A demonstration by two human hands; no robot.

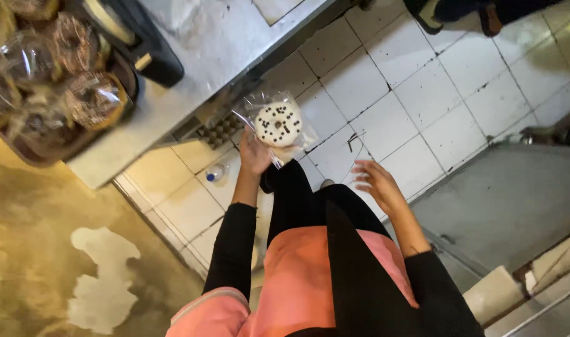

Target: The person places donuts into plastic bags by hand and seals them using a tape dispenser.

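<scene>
Underfoot, white tiled floor (385, 93) across the whole middle of the view, cracked grout lines running diagonally, with a grey ramp or mat (516, 206) at the lower right. Along the upper left, a pale grey worktop (216, 50), seen from above at a slant, its near edge overhanging the tiles. On the worktop's left end, a dark tray (48, 150) heaped with doughnuts wrapped in clear film (79, 43), stacked close together so they stay put; just beside it toward the worktop's middle, a black box-like thing (154, 59), kind unclear. Far lower left, a yellowish surface with a pale blotch (104, 281). Below the worktop's edge, an egg tray (219, 131) tucked under, and a small clear plastic bottle (215, 173) lying on the tiles near the wall. At the top right corner, another person's shoes (460, 12), well apart.

Down the middle, black trousers and a pink apron (297, 281), black sleeves on both arms.

Left hand (255, 153) raised in front of the body, fingers closed around the lower edge of a clear bag (279, 122), held up and clear of the worktop. Inside the bag, a white-iced doughnut (278, 123) dotted with dark chips, lying flat against the film, icing toward the camera, so the topping does not smear.

Right hand (375, 182) empty, fingers loosely spread and relaxed, hanging over the tiles, touching nothing.
</scene>
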